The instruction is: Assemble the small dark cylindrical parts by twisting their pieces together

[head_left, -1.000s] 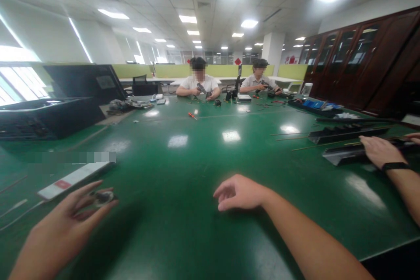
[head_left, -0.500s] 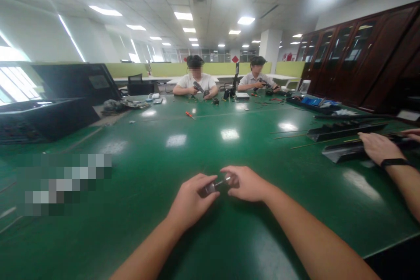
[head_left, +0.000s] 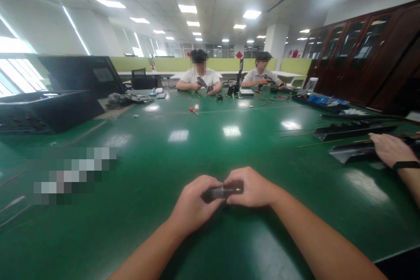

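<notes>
Low over the green table, my left hand [head_left: 193, 203] is closed around a small dark grey cylinder [head_left: 217, 192], gripped between thumb and fingers. From the other side, my right hand [head_left: 252, 188] pinches a see-through brownish cap [head_left: 236, 188] with a shiny metal tip showing inside it. Cylinder and cap lie end to end in one line and appear to touch. My fingers cover part of both, and their exact kind does not show.
An orange screwdriver [head_left: 194, 110] lies farther up the green table [head_left: 157, 162]. At right, a co-worker's hand [head_left: 392, 148] rests by black metal channels [head_left: 354, 151] and thin rods. Two people across hold drill-like tools. A large black case [head_left: 49, 111] stands left.
My hands have come together, and the cap now meets the cylinder over the metal tip, which was exposed between them before. The camera view has shifted slightly.
</notes>
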The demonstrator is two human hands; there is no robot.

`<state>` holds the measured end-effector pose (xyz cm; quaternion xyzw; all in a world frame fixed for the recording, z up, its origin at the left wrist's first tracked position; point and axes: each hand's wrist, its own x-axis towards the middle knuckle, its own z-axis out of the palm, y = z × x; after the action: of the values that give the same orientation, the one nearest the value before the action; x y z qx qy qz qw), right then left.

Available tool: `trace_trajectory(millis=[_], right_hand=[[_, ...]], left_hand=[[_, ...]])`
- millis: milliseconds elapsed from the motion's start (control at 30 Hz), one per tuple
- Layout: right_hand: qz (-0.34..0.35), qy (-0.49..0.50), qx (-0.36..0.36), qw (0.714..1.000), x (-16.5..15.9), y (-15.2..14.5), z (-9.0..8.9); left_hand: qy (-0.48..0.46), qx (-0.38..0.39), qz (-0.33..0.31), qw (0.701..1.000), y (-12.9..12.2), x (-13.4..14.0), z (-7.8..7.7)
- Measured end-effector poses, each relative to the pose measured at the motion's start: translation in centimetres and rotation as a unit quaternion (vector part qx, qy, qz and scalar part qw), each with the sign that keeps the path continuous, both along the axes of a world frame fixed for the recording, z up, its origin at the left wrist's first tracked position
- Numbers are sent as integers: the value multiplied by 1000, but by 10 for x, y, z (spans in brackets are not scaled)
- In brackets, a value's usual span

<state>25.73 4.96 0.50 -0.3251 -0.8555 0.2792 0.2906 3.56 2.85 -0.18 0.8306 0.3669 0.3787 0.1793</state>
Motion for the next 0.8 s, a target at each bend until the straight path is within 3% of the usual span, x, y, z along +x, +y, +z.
trace_trajectory(millis=[800], right_hand=[[-12,-31,43,999,-2,-3,2]], left_hand=[[19,-14,55,998,-1,0,-1]])
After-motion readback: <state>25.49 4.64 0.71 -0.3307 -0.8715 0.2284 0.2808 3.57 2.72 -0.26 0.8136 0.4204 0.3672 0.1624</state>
